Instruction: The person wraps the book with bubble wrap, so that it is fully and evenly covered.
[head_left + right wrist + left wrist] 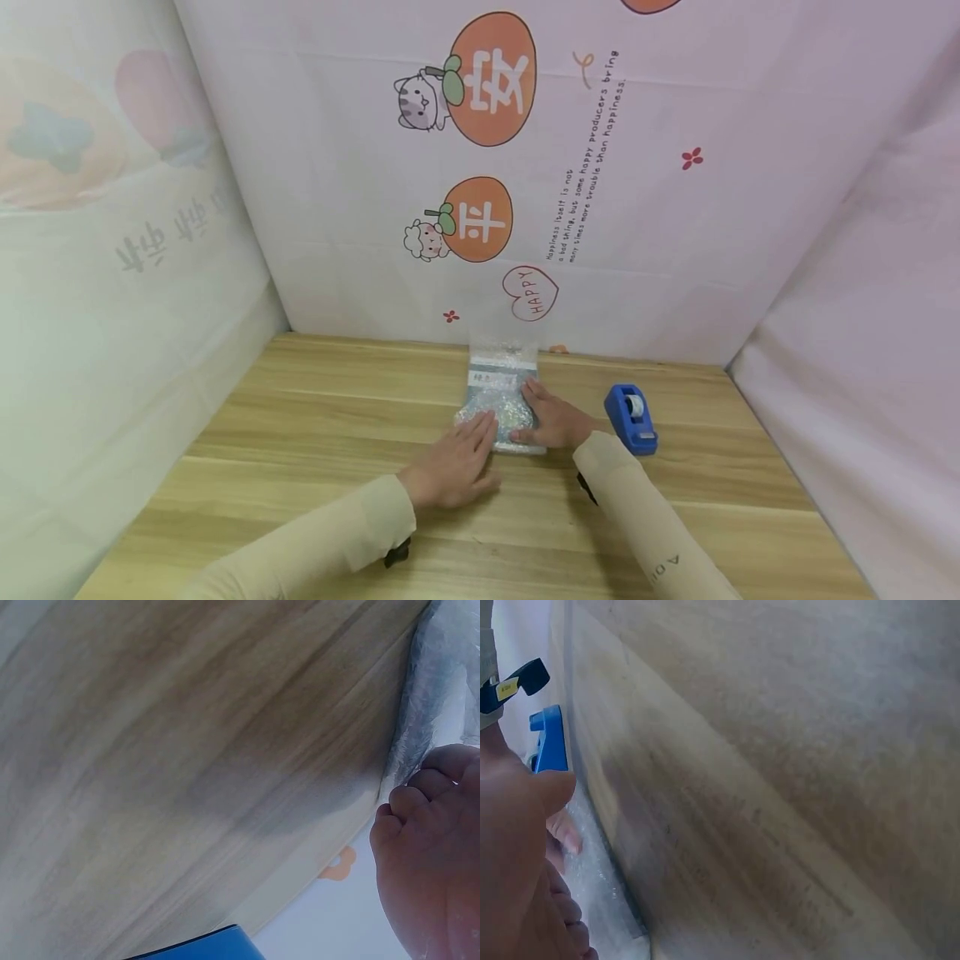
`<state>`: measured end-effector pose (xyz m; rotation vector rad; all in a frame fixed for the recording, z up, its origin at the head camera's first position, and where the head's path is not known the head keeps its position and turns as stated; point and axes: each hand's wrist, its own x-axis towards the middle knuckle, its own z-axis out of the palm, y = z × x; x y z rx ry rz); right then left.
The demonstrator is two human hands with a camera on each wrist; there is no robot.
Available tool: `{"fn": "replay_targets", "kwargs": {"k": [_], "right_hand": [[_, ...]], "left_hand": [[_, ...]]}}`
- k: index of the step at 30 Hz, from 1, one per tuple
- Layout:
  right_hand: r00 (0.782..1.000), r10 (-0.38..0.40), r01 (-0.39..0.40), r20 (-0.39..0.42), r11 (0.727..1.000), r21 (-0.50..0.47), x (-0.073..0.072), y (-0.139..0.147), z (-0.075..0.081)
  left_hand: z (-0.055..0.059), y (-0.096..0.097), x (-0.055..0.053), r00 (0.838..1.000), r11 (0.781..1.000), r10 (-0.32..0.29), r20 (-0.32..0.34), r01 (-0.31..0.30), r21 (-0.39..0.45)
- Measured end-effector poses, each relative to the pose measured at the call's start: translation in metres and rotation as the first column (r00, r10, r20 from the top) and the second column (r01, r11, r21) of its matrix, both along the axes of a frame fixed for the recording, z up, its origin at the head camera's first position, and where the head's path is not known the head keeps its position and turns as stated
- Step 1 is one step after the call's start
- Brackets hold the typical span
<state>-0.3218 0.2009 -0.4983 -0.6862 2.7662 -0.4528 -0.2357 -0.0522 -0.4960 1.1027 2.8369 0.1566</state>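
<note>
Two cream-coloured sleeves (300, 533) come in from the lower edge of the head view, one from each side, and the right one carries a few dark letters. Both lead to bare hands that meet over a flat, rectangular, blue-and-white packet wrapped in clear, crinkled plastic (501, 398). It lies on a light brown, wood-grained surface (360, 400), near the middle of the far edge, with its clear end reaching the foot of the back wall. White bands cross its blue face, one of them bearing small characters.

The person's left hand (453, 467) rests with its fingertips on the near left part of the packet; its grip is relaxed, with the fingers straight and side by side. The right hand (557, 417) presses along the packet's right side, thumb spread from the fingers — its grip, too, is relaxed, laid against the wrapping.

To the right of that hand, apart from the packet, sits a blue plastic tape dispenser (628, 432) with a pale roll of tape (636, 406) in it. Behind everything hangs a white cloth backdrop (637, 317) printed with orange fruits, a small cat, a sheep-like figure, lines of English text and a red heart reading "HAPPY" — all turned sideways. Pale cloth also rises on both sides.
</note>
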Motion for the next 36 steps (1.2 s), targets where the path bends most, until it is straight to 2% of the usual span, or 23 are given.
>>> {"fn": "replay_targets", "kwargs": {"k": [6, 13, 16, 19, 24, 36], "right_hand": [[1.0, -0.004, 0.004, 0.002, 1.0, 0.004, 0.001, -0.001, 0.001], [1.0, -0.008, 0.008, 0.012, 1.0, 0.011, 0.001, -0.002, 0.0], [1.0, -0.01, 0.01, 0.011, 1.0, 0.017, 0.0, -0.002, 0.0], [1.0, -0.012, 0.012, 0.012, 1.0, 0.022, 0.0, -0.001, 0.001], [1.0, -0.016, 0.015, 0.013, 1.0, 0.026, 0.0, -0.002, 0.001], [1.0, -0.004, 0.004, 0.015, 1.0, 0.016, 0.001, -0.001, 0.003]], "left_hand": [[-0.006, 0.001, -0.003, 1.0, 1.0, 0.022, 0.022, -0.022, 0.013], [-0.01, 0.002, -0.005, 0.999, 0.999, 0.044, 0.017, -0.044, 0.005], [-0.017, 0.004, -0.008, 0.999, 0.999, 0.046, 0.02, -0.047, 0.026], [-0.019, 0.005, -0.009, 0.998, 0.997, 0.053, 0.027, -0.054, 0.046], [-0.011, 0.007, -0.006, 0.996, 0.997, 0.075, 0.047, -0.077, 0.031], [-0.009, 0.009, -0.01, 0.985, 0.99, 0.11, 0.134, -0.121, 0.078]]}}
